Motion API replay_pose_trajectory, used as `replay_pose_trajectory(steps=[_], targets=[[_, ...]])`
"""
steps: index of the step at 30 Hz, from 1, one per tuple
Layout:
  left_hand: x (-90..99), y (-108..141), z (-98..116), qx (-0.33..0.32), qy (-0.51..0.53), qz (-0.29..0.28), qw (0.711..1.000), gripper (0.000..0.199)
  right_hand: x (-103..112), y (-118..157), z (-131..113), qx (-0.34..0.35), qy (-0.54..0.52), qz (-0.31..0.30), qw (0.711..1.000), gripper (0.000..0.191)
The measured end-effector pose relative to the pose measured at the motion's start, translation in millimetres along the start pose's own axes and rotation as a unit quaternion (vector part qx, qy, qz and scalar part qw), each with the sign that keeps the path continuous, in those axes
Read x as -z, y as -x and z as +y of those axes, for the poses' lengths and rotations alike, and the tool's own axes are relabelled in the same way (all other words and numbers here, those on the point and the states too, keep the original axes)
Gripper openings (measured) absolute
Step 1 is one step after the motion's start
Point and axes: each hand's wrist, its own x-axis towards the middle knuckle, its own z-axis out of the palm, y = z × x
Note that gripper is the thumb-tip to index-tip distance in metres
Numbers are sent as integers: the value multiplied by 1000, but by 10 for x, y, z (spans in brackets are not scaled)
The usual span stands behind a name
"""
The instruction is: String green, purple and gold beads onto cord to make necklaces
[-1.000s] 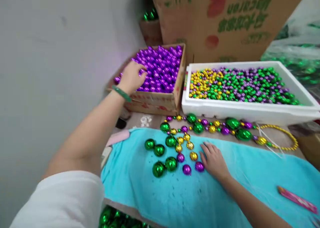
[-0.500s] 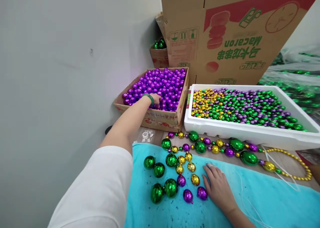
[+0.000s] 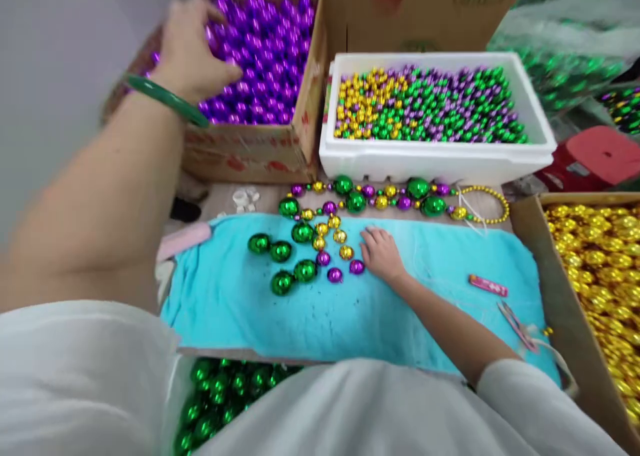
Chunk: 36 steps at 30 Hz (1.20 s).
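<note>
My left hand (image 3: 197,56), a green bangle (image 3: 165,99) at its wrist, is raised over the cardboard box (image 3: 240,146) of shiny purple beads (image 3: 273,56). Its thumb and fingers are curved and apart, slightly blurred; purple beads show in the gap. My right hand (image 3: 383,253) lies flat on the turquoise towel (image 3: 435,309), fingers loosely spread. Just left of it are loose purple beads (image 3: 335,275), gold beads (image 3: 346,251) and larger green balls (image 3: 306,270). Behind them stretches a strung bead necklace (image 3: 381,201) of green, gold and purple.
A white foam box (image 3: 440,153) of small mixed beads stands at the back. Gold beads fill a carton (image 3: 565,296) on the right. Scissors (image 3: 517,326) and a pink packet (image 3: 487,285) lie on the towel. Green balls (image 3: 220,389) sit below its front edge.
The view has tilted down, bringing in the gold carton, scissors and lower green balls. My left hand has lifted from among the purple beads. My right hand stays on the towel.
</note>
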Motion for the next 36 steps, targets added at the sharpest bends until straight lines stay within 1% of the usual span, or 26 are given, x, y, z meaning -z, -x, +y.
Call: replay_pose_trajectory(steps=[1,2,3,4,5,6,8,9,10,12,14,17,20,24,27,31,34,36], targets=[[86,158,124,-45,7,-9,999,65,-7,-8,5,-2,-7,-15,1000,36],[157,371,276,-122,38,-28,991,63,-14,-14,9,-3,-14,-28,1000,37],[206,639,446,-179,79,-45,980,58,-19,-19,13,-3,-19,-37,999,37],[224,951,625,-230,121,-81,962,57,-19,-23,14,-3,-23,-42,999,38],[206,1292,800,-276,159,-129,939,51,-16,-26,14,-2,-25,-45,999,38],[150,1643,961,-301,184,-184,917,48,-10,-28,13,-1,-25,-45,999,38],[-41,2306,1217,-300,207,-286,886,46,1,-31,8,-2,-21,-44,999,38],[-154,2589,1310,-301,199,-322,875,46,6,-32,4,-3,-19,-43,999,38],[-263,2828,1384,-308,178,-341,870,47,9,-34,0,-5,-16,-43,999,38],[-438,3168,1493,-325,118,-327,879,46,10,-36,-8,-8,-13,-43,999,37],[-548,3352,1573,-338,57,-295,892,45,8,-35,-14,-10,-13,-41,999,37],[-652,3465,1664,-328,-4,-256,909,46,6,-34,-20,-10,-13,-36,999,37],[-758,3530,1708,-304,-25,-243,921,53,9,-39,-22,-11,-10,-36,999,36],[-880,3628,1703,-264,-24,-236,935,61,25,-47,-29,-14,-12,-41,999,35],[-904,3707,1696,-231,-15,-212,949,57,37,-40,-36,-18,-16,-43,999,36],[-864,3874,1705,-192,-19,-173,966,56,35,-29,-36,-21,-36,-44,998,36],[-829,4067,1721,-194,-18,-169,966,52,48,-58,-23,-34,-74,-58,995,38],[-813,4195,1745,-209,-8,-167,964,49,100,-94,-11,-45,-102,-86,990,38]])
